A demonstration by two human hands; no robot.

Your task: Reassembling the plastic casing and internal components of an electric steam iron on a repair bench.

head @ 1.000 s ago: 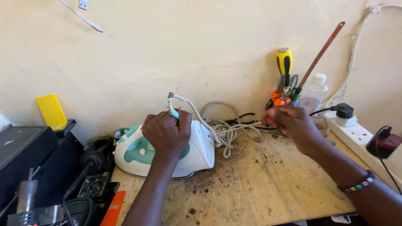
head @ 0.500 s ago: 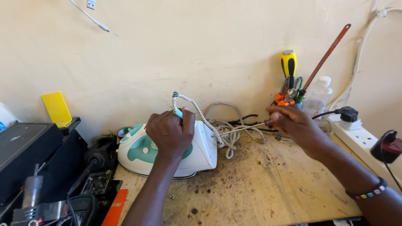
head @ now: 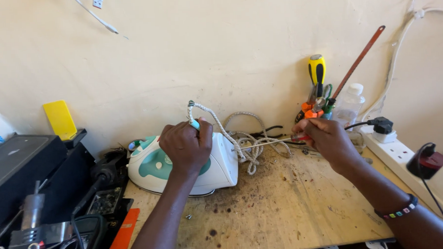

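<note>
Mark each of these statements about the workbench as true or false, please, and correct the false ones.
1. The left hand rests on the white and teal iron. True.
2. The right hand holds a hammer. False: it holds a thin screwdriver whose tip points toward the back of the iron.
3. The iron's cord lies coiled behind the iron. True.
4. The yellow-handled screwdriver lies flat on the bench. False: it stands upright among the tools by the wall.
5. The power strip is at the left of the bench. False: it is at the right edge.
</note>
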